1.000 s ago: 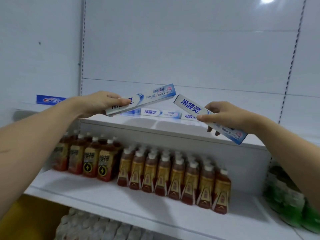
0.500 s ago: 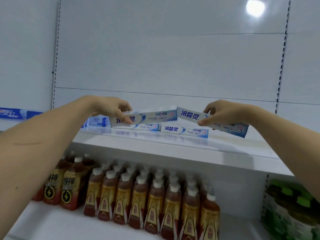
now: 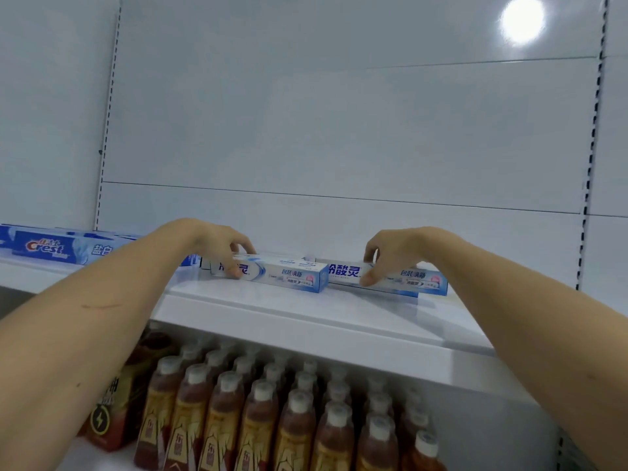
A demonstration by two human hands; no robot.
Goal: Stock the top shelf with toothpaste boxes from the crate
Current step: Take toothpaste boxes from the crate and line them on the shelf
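- One view only, worn on the head, facing forward at a white metal top shelf (image 3: 306,311) close in front.
- Both forearms reach away from the lens; the left hand (image 3: 217,246) and right hand (image 3: 397,253) sit mid-frame.
- Below the hands, brown capped bottles (image 3: 258,419) fill the lower edge.

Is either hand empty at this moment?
No: the left hand grips one toothpaste box and the right hand grips another.

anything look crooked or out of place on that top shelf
Nothing stands out. The left hand and right hand each grip a toothpaste box, the left box and right box, lying flat end to end on the top shelf. The Crest box farther left also lies flat.
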